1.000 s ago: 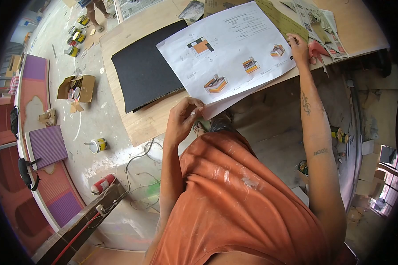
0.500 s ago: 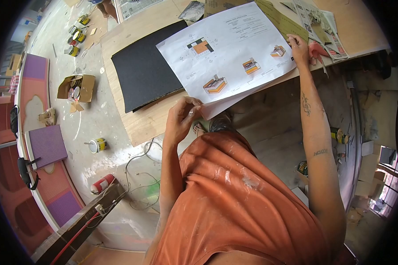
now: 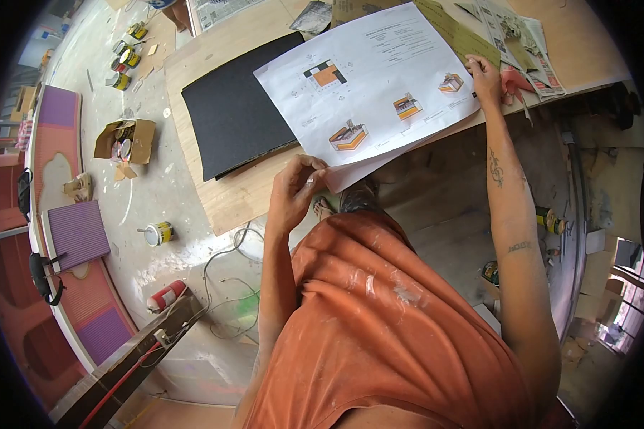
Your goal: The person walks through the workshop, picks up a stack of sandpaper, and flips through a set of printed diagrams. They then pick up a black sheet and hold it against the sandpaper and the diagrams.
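Large white printed sheets [image 3: 379,93] lie on the wooden table, showing a floor plan, small coloured drawings and text. At their lower left corner, my left hand [image 3: 298,182] pinches the paper edge between thumb and fingers. My right hand [image 3: 484,79] grips the right edge of the same sheets. A lower sheet hangs slightly apart below the top one, past the table's front edge. To the left, partly under the paper, is a black sheet [image 3: 232,107] of sandpaper-like material.
The wooden table [image 3: 250,189] also bears brown sandpaper [image 3: 454,32], newspaper [image 3: 522,46] and a reddish cloth [image 3: 514,82]. On the floor at left stand several paint cans, a cardboard box [image 3: 142,139], a fire extinguisher [image 3: 166,295] and loose cables [image 3: 215,264]. Another person's leg [image 3: 179,16] shows at the top.
The view has shifted very slightly. Both hands keep their hold on the sheets in the same places, and the other person's leg at the top has moved a little.
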Motion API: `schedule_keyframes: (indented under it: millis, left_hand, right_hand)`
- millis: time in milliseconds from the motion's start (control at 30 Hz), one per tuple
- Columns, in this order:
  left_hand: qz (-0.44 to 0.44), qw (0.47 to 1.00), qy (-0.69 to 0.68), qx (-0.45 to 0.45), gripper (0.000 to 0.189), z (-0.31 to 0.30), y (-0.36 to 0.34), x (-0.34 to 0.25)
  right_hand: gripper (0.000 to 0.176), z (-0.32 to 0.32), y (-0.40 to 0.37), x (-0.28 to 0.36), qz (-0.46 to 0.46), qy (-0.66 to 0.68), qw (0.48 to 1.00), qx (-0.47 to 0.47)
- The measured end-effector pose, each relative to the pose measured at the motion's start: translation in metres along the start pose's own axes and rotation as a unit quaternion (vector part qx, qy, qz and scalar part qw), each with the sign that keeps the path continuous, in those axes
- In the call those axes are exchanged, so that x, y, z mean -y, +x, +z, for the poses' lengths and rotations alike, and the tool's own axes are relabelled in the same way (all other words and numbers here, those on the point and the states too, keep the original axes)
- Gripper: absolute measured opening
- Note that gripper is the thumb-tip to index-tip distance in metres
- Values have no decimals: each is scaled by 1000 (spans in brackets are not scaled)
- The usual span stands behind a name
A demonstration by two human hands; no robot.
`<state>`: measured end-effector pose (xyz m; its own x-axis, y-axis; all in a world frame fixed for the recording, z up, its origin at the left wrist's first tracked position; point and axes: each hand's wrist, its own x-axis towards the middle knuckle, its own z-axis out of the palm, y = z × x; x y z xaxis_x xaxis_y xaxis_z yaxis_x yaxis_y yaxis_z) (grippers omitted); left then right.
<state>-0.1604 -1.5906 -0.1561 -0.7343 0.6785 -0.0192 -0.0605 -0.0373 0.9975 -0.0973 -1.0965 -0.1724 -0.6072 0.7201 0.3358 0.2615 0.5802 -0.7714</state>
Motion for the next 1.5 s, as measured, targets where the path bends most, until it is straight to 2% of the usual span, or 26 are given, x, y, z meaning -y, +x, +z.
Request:
schedule_keyframes:
  millis: [500,567,600,633,667,700,733,833,867,1000,1167,1267,1367,1433,1467,1500]
  left_hand:
    - [-5,1000,10,-19,6,1,-1,-3]
    - [-12,999,43,-27,7,-2,-3,2]
    - [-6,998,55,-22,7,-4,-5,7]
    - [-3,999,39,-17,7,-3,-6,6]
    - [-3,998,52,-19,7,-3,-6,4]
    - [-34,999,-2,-30,7,1,-6,2]
    - [-33,999,-5,-31,7,0,-6,4]
    - [-46,996,-1,-72,6,-2,-5,14]
    - [-50,995,7,-80,6,1,-5,10]
    - [-11,997,-2,-72,6,3,-4,10]
    - [-51,992,-51,-102,7,13,-5,-2]
    - [10,994,-21,-111,6,9,-3,14]
    - [52,990,46,-124,4,20,-4,4]
    - [23,990,45,-134,3,26,-11,3]
    - [55,970,191,-143,3,27,-16,0]
    - [184,923,282,-185,5,28,-16,18]
  right_hand:
    - [22,-1,1,0,9,-18,1000,5]
    - [22,4,10,-28,28,27,999,18]
    - [23,4,5,-19,1,-20,1000,16]
    - [23,4,10,-42,-60,1,998,35]
    - [23,2,0,-18,-26,-66,997,0]
    - [22,10,8,-47,-22,42,999,1]
    - [21,0,-7,-5,-6,-11,1000,-21]
    - [19,10,-5,-17,9,-60,997,-38]
    - [18,9,-6,-16,16,-31,999,-40]
    - [17,7,-12,-3,-49,-55,994,-78]
    - [16,5,-12,3,-52,-47,994,-85]
    - [16,4,-14,12,-40,-39,996,-72]
    - [17,7,-12,0,-37,-41,996,-69]
    - [16,15,-8,-11,-54,23,996,-68]
    - [15,16,-9,-11,-49,44,996,-51]
    - [14,13,-13,-6,-44,62,996,-39]
